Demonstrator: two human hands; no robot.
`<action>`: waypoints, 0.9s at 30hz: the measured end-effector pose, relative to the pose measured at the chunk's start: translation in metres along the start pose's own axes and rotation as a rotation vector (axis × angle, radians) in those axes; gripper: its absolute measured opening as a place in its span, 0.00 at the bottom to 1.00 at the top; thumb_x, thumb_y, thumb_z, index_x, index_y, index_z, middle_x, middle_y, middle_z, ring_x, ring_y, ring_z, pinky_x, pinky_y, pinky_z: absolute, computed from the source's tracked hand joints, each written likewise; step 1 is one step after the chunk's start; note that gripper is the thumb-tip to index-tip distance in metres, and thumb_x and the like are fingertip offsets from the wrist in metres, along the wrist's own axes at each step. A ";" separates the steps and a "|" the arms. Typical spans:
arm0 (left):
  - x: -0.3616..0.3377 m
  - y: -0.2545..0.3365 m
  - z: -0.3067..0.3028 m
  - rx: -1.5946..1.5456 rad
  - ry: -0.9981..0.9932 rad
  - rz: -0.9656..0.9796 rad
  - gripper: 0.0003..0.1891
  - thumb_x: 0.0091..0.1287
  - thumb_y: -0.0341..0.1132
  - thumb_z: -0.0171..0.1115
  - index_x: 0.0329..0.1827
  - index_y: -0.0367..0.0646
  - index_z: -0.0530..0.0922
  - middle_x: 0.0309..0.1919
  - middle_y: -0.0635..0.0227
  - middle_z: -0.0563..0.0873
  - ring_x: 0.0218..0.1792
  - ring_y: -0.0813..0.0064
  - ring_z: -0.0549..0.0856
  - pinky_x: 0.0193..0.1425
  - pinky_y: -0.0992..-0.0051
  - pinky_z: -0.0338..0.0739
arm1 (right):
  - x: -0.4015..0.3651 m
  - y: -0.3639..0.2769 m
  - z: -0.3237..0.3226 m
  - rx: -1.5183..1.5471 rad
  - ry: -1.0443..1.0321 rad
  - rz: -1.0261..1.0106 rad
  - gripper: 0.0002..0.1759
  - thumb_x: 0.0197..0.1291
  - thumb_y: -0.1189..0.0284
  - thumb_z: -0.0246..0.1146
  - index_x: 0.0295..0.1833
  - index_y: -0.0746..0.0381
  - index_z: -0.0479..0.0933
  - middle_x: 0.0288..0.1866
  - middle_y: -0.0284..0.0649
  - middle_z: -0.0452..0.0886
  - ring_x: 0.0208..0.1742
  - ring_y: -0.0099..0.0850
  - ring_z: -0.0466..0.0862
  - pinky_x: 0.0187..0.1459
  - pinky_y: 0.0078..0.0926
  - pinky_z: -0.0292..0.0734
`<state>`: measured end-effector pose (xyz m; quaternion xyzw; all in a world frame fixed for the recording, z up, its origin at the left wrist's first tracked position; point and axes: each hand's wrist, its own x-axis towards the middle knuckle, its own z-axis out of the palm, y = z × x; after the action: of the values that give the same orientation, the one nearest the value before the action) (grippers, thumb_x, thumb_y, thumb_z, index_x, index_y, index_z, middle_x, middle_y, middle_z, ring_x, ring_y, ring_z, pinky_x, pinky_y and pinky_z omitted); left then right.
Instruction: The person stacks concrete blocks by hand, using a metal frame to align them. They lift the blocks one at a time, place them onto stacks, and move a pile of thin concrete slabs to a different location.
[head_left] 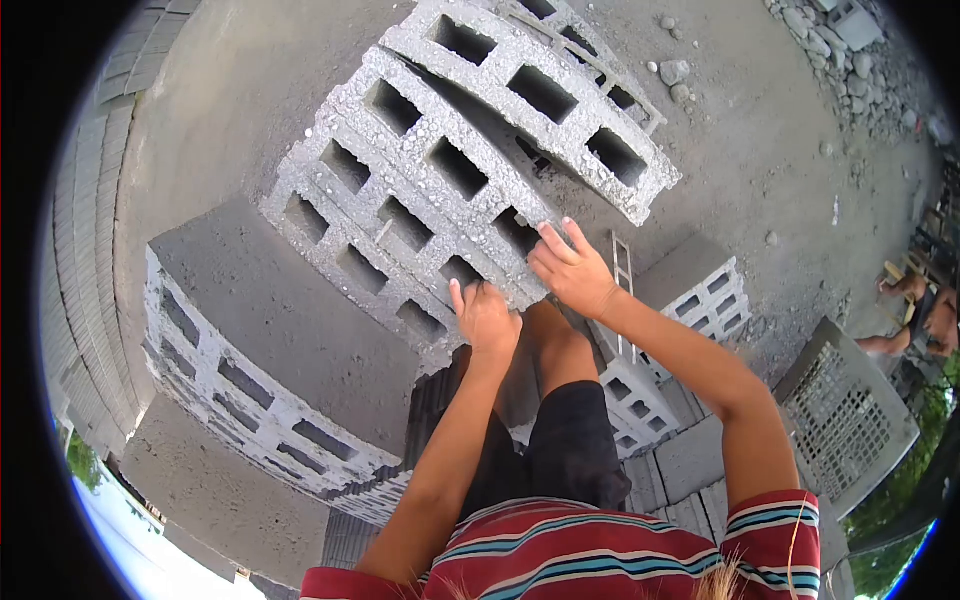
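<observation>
Several hollow concrete blocks stand side by side before me, their hollows facing up. My left hand (488, 318) is at the near end of the second concrete block (375, 195). Its fingers curl in at the end hollow, with one digit raised. My right hand (573, 270) is closed on the near end of the third concrete block (425, 135), beside its last hollow. Some fingertips of both hands are hidden. Nearest me in the row is another concrete block (335, 245). A farther concrete block (500, 62) leans away, leaving a wedge-shaped gap.
A large stack of blocks (285, 290) rises at the left, and a smaller stack (705, 290) stands at the right. Beyond it lies a grey plastic crate (850, 410). Rubble (850, 75) is piled at the upper right. Another person's limbs (915, 315) show at the right edge.
</observation>
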<state>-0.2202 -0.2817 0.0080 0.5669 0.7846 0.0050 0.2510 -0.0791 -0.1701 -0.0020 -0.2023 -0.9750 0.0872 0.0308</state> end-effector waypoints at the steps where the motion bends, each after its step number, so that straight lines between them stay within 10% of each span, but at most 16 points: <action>1: 0.006 0.006 0.000 -0.001 0.057 -0.024 0.17 0.37 0.33 0.70 0.30 0.38 0.76 0.31 0.62 0.82 0.44 0.68 0.78 0.70 0.61 0.49 | 0.005 0.002 -0.004 -0.070 0.001 0.050 0.13 0.49 0.68 0.54 0.41 0.57 0.76 0.45 0.33 0.74 0.63 0.36 0.62 0.66 0.50 0.50; 10: 0.007 -0.006 -0.012 0.043 -0.153 0.030 0.15 0.36 0.35 0.71 0.26 0.40 0.76 0.23 0.64 0.82 0.36 0.69 0.79 0.69 0.64 0.51 | 0.024 0.011 -0.019 -0.135 -0.248 -0.151 0.09 0.47 0.68 0.55 0.31 0.57 0.78 0.37 0.32 0.71 0.60 0.37 0.62 0.67 0.49 0.50; 27: 0.009 -0.007 -0.040 -0.051 -0.084 0.004 0.14 0.36 0.33 0.71 0.24 0.39 0.77 0.27 0.62 0.82 0.40 0.66 0.79 0.69 0.61 0.51 | 0.013 0.016 -0.020 0.011 -0.115 0.008 0.10 0.44 0.68 0.55 0.31 0.58 0.80 0.36 0.33 0.73 0.61 0.35 0.64 0.67 0.49 0.50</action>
<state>-0.2446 -0.2654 0.0373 0.5618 0.7717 0.0016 0.2980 -0.0832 -0.1471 0.0155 -0.2007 -0.9738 0.1044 -0.0246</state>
